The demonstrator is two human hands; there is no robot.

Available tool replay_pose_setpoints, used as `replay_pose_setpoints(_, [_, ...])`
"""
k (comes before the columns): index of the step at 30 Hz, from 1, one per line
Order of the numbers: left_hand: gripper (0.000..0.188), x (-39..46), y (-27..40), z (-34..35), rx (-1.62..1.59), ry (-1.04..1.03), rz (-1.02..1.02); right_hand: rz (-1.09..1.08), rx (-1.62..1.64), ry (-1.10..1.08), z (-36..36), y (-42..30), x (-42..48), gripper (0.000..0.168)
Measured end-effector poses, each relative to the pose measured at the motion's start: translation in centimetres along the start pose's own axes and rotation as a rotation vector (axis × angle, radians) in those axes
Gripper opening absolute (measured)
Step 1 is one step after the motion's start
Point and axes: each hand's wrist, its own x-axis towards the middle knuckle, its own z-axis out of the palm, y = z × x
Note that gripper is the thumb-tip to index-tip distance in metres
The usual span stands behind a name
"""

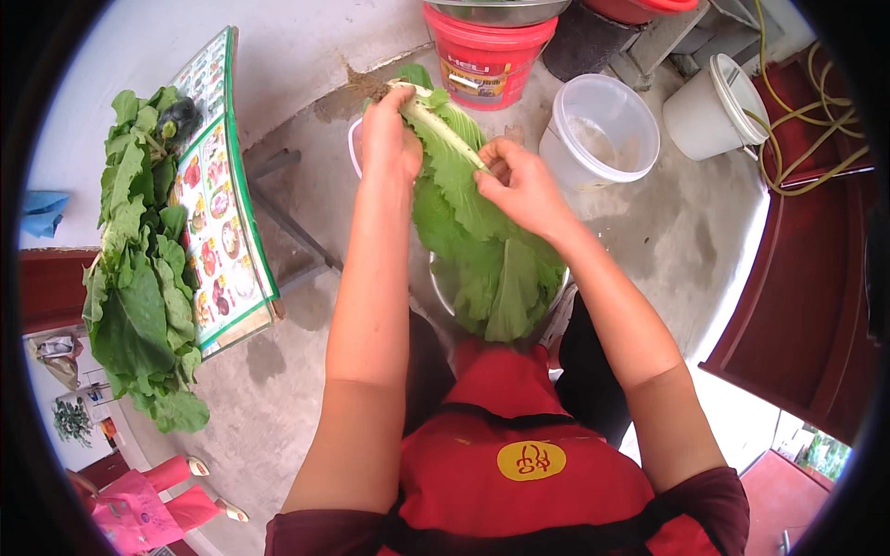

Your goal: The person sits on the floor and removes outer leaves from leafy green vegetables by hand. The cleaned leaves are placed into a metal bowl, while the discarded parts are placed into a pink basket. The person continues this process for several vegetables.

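Observation:
A leafy green vegetable [459,201] with a pale stalk and soil-covered roots is held up before me. My left hand [393,132] grips its stalk just below the roots. Against the stalk's lower part, the thumb and fingers of my right hand [511,177] pinch at the pale rib or a leaf base; which of these I cannot tell. The broad leaves hang down over a round metal basin [438,281], most of which they hide.
At left, leafy greens [139,299] lie on a small table with a printed cover [219,208]. Beyond stand a red bucket [480,62], a clear plastic bucket [601,132] and a white bucket [706,115]. A yellow hose [799,115] coils at right. Another person [142,507] is at lower left.

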Motion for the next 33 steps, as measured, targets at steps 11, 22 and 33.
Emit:
replay_pose_setpoints(11, [0.047,-3.9,1.9,3.3,0.303,-0.214,0.270,0.216,1.274,-0.469,-5.6,0.1,-0.2,0.029])
replay_pose_setpoints(22, [0.041,-5.2,0.1,4.7,0.377,-0.310,0.306,0.255,1.503,-0.407,-3.2,-5.1,-2.7,0.042])
replay_pose_setpoints(33, [0.035,-5.1,-0.5,4.8,0.212,-0.378,0.297,0.238,1.547,-0.460,-1.9,-2.8,-2.1,0.032])
